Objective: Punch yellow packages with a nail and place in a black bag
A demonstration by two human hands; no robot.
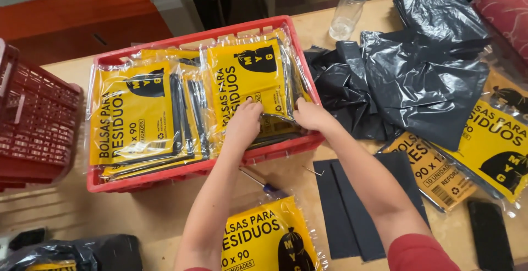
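Nearest you, a yellow packet (269, 238) of folded black bags lies flat on the surface (165, 216), its near edge cut off by the frame, with two dark flat strips (346, 205) just to its right. Farther off, both your hands are in the red crate (198, 167), at its right stack: your left hand (245, 123) lies on top of the topmost yellow packet (245, 75) with its fingers bent and pressed down on the plastic, and your right hand (311, 116) pinches that packet's near right corner (the fingertips are tucked under the wrap, so you cannot see how deep). By the look of it, you are seating this packet on the stack. Next, it calls for squaring the edges against the crate's right wall and flattening the wrap. Loose black bags (418, 78) are heaped on the right, with a clear bottle (352, 4) beyond them.
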